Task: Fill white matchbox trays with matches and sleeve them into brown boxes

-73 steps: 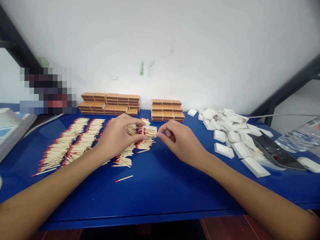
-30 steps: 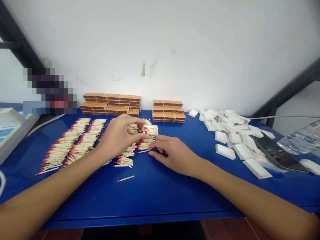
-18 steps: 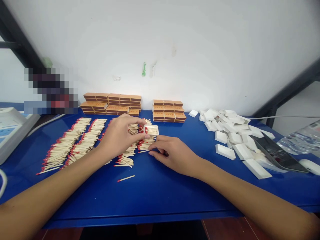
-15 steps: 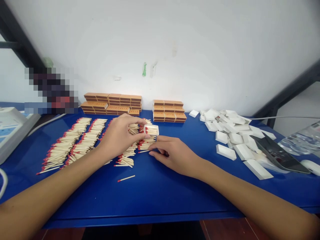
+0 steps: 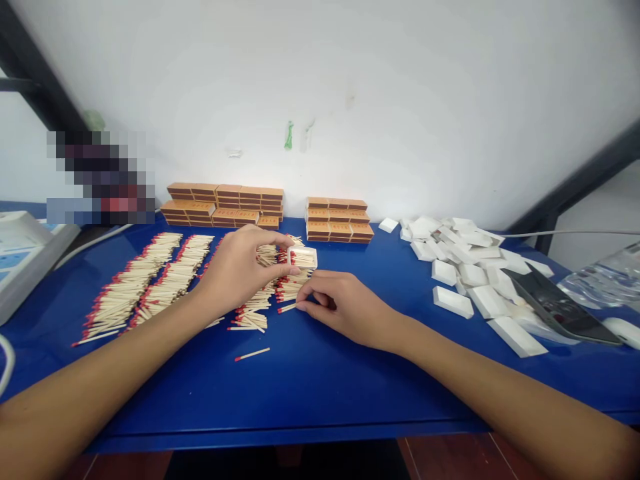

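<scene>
My left hand (image 5: 243, 263) grips a small white matchbox tray (image 5: 311, 259) between thumb and fingers. Several red-headed matches lie inside the tray. Just below it, my right hand (image 5: 347, 307) has thumb and forefinger pinched at the plain end of a single match (image 5: 287, 309), whose red head points left. Under and behind the tray is a row of loose matches (image 5: 290, 288), partly hidden by the tray and my hands. Another row of matches (image 5: 253, 310) runs under my left hand. One stray match (image 5: 253, 355) lies alone nearer the front.
Further match rows (image 5: 117, 293) lie on the left of the blue table (image 5: 310, 393). Brown matchboxes (image 5: 245, 200) are stacked against the wall, with a second stack (image 5: 337, 227) beside them. On the right are piled white trays (image 5: 470, 277), a phone (image 5: 560, 307) and a clear plastic bottle (image 5: 607, 277).
My right fingertips have drawn slightly down and left, and the match at them has shifted down, away from its row. My left hand and the tray have barely moved.
</scene>
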Motion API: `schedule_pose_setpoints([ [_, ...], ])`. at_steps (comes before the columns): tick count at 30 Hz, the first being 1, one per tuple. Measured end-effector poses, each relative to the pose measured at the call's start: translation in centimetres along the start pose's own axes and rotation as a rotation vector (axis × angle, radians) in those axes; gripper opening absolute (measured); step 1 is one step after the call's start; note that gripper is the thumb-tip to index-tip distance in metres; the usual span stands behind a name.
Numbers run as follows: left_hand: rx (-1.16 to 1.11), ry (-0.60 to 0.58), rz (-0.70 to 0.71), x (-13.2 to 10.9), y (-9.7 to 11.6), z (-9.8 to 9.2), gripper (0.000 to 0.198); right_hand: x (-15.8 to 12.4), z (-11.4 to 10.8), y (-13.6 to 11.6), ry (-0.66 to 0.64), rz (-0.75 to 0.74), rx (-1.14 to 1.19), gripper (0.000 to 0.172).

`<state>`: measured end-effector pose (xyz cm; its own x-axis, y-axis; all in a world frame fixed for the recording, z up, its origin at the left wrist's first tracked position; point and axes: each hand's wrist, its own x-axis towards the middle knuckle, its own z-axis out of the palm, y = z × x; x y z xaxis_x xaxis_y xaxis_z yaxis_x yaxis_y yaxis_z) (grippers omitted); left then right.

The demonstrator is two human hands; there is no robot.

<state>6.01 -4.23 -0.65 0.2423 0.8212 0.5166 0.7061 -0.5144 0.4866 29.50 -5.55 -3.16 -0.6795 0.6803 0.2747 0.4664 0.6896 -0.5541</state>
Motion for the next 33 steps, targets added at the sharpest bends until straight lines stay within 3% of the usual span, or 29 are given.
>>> schedule_pose_setpoints([
  [8,-0.003,0.004,0.007,0.0,-0.2,0.0,0.037,-0.2,-0.7,-0.1,-0.051,-0.034,-0.053,0.007],
  [15,-0.013,-0.02,0.01,0.0,0.1,0.0,0.039,0.0,-2.1,0.7,0.295,0.012,-0.157,0.006],
  [18,-0.057,-0.025,0.038,-0.1,0.5,0.0,0.041,0.2,-2.1,1.0,0.373,0.051,-0.205,0.005],
  [22,-0.092,-0.043,0.061,-0.2,0.6,0.1,0.04,0.2,-1.7,1.0,0.368,0.011,-0.22,0.005],
  [29,-0.079,-0.011,-0.025,-0.1,0.2,0.1,0.041,-0.1,-1.9,0.6,0.415,-0.084,-0.209,0.008],
  [33,-0.04,0.011,-0.058,0.0,0.0,0.0,0.039,-0.3,-1.3,0.6,0.23,-0.151,-0.128,0.005],
])
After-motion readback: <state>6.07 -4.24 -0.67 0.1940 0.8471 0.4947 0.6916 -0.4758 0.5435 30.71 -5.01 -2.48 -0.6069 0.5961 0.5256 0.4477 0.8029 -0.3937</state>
